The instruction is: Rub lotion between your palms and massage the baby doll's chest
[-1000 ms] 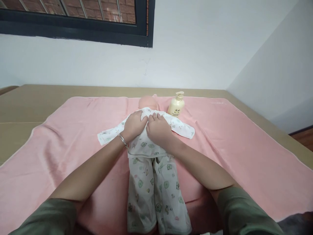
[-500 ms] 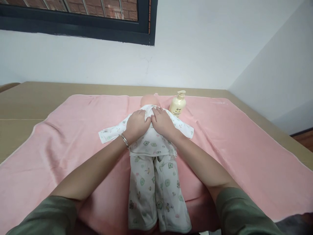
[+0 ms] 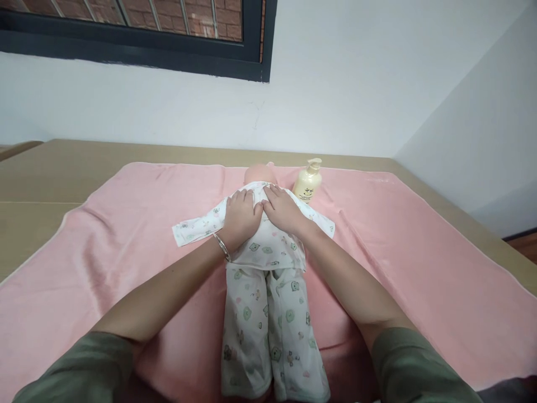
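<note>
A doll point(image 3: 268, 260) lies mid-frame on a pink blanket point(image 3: 406, 252). The left hand point(image 3: 243, 217) and right hand point(image 3: 284, 210) rest flattened, palms down, on its shirt point(image 3: 264, 240); a pump bottle point(image 3: 308, 181) stands upper right of center.

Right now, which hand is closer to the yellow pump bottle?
Right. The right hand rests on the patterned top, left of the pump bottle and closer to the camera; the left hand rests on that top too, farther left.
</note>
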Demonstrator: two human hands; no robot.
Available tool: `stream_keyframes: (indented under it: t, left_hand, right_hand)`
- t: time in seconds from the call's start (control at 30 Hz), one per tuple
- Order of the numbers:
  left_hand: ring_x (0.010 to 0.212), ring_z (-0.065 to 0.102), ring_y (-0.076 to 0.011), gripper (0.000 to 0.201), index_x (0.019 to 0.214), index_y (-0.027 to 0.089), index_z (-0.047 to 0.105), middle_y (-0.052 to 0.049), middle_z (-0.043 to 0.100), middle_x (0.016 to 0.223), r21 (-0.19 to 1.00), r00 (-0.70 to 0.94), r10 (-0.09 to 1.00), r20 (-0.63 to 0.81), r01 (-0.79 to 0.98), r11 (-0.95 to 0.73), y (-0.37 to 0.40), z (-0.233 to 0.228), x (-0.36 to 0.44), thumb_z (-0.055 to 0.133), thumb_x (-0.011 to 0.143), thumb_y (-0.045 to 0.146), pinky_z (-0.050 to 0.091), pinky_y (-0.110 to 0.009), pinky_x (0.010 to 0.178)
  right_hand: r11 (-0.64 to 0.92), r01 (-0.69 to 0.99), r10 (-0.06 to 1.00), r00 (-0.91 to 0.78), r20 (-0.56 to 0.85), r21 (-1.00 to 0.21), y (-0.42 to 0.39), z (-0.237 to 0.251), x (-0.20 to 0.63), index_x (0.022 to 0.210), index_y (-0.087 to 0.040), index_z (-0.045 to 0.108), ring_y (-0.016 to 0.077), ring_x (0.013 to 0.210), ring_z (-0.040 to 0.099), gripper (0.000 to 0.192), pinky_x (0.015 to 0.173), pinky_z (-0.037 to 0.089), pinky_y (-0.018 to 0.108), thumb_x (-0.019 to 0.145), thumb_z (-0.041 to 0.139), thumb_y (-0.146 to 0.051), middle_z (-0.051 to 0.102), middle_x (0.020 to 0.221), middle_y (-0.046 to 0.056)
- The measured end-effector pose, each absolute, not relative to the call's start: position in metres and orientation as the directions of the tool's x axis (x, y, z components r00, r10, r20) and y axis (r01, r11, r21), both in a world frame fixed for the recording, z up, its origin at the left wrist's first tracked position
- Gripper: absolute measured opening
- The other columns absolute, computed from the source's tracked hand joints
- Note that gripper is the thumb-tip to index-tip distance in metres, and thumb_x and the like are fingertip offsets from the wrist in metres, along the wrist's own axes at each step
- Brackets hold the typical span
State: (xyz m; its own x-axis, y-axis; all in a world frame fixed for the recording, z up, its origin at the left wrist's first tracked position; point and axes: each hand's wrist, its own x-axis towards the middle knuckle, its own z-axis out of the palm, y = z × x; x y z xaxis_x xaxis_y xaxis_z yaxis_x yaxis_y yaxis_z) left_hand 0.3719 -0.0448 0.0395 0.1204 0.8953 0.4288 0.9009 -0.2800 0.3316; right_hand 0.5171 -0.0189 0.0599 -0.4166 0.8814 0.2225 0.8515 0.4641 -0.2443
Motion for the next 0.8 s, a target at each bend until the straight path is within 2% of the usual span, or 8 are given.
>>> stream_keyframes:
  t: [0.1,0.17,0.33,0.43,0.53,0.63,0.7,0.8]
  left_hand:
    - [0.128,0.051,-0.0356,0.037,0.125,0.009,0.055,-0.021,0.060,0.130,0.275,0.151,0.891,0.428,0.918,-0.287,-0.053,0.043,0.377,0.039,0.095,0.023,0.041,-0.052,0.107]
    - [0.127,0.052,-0.0340,0.036,0.121,0.009,0.057,-0.021,0.061,0.128,0.271,0.203,0.887,0.415,0.903,-0.334,-0.052,0.049,0.374,0.038,0.094,0.021,0.042,-0.049,0.106]
    - [0.098,0.064,-0.0262,0.027,0.100,0.015,0.062,-0.013,0.070,0.105,0.407,0.238,0.927,0.288,0.846,-0.344,-0.032,0.062,0.355,0.037,0.093,0.025,0.050,-0.039,0.089]
    - [0.095,0.064,-0.0274,0.030,0.097,0.014,0.063,-0.015,0.070,0.100,0.349,0.201,0.934,0.294,0.888,-0.301,-0.031,0.063,0.354,0.034,0.095,0.025,0.050,-0.040,0.087]
    - [0.099,0.064,-0.0307,0.030,0.099,0.011,0.064,-0.019,0.069,0.100,0.194,0.225,0.913,0.340,0.934,-0.302,-0.047,0.062,0.364,0.037,0.095,0.023,0.049,-0.044,0.091]
    - [0.108,0.061,-0.0339,0.032,0.105,0.006,0.064,-0.022,0.067,0.107,0.113,0.290,0.886,0.362,0.930,-0.351,-0.062,0.065,0.372,0.039,0.095,0.024,0.048,-0.047,0.096]
    - [0.110,0.061,-0.0326,0.029,0.101,0.008,0.064,-0.021,0.067,0.107,0.152,0.311,0.881,0.356,0.911,-0.383,-0.063,0.068,0.371,0.041,0.095,0.023,0.046,-0.045,0.100]
    - [0.098,0.066,-0.0270,0.023,0.091,0.015,0.063,-0.014,0.070,0.100,0.337,0.248,0.924,0.291,0.877,-0.342,-0.050,0.072,0.362,0.042,0.094,0.024,0.050,-0.039,0.091]
  right_hand:
    - [0.471,0.850,0.875,-0.415,0.249,-0.238,-0.019,0.062,0.518,0.145,-0.002,0.046,0.0325,0.143,0.038,0.052,0.120,0.029,0.046,0.102,0.034,-0.029,0.043,0.151,0.022]
    - [0.449,0.865,0.884,-0.394,0.253,-0.223,-0.023,0.063,0.515,0.143,-0.001,0.048,0.0331,0.141,0.040,0.051,0.119,0.030,0.045,0.102,0.034,-0.027,0.045,0.149,0.022]
    - [0.412,0.904,0.889,-0.371,0.269,-0.113,-0.047,0.067,0.502,0.145,0.001,0.046,0.0348,0.138,0.043,0.052,0.118,0.032,0.045,0.102,0.032,-0.025,0.049,0.145,0.025]
    - [0.442,0.895,0.867,-0.410,0.283,-0.057,-0.057,0.070,0.498,0.140,0.003,0.050,0.0350,0.139,0.043,0.049,0.119,0.030,0.046,0.102,0.032,-0.023,0.050,0.142,0.028]
    - [0.477,0.863,0.870,-0.435,0.233,-0.169,-0.049,0.076,0.505,0.132,-0.003,0.057,0.0316,0.135,0.046,0.044,0.115,0.036,0.043,0.100,0.032,-0.020,0.055,0.138,0.023]
    - [0.493,0.817,0.870,-0.461,0.176,-0.299,-0.030,0.079,0.516,0.127,-0.007,0.059,0.0273,0.130,0.050,0.041,0.112,0.040,0.040,0.099,0.031,-0.018,0.055,0.138,0.019]
    - [0.495,0.817,0.869,-0.457,0.190,-0.297,-0.023,0.077,0.519,0.129,-0.006,0.058,0.0277,0.133,0.047,0.043,0.115,0.037,0.042,0.100,0.030,-0.019,0.052,0.141,0.019]
    - [0.445,0.869,0.888,-0.398,0.228,-0.217,-0.032,0.073,0.512,0.141,-0.002,0.049,0.0327,0.139,0.041,0.048,0.116,0.034,0.047,0.101,0.029,-0.020,0.047,0.146,0.024]
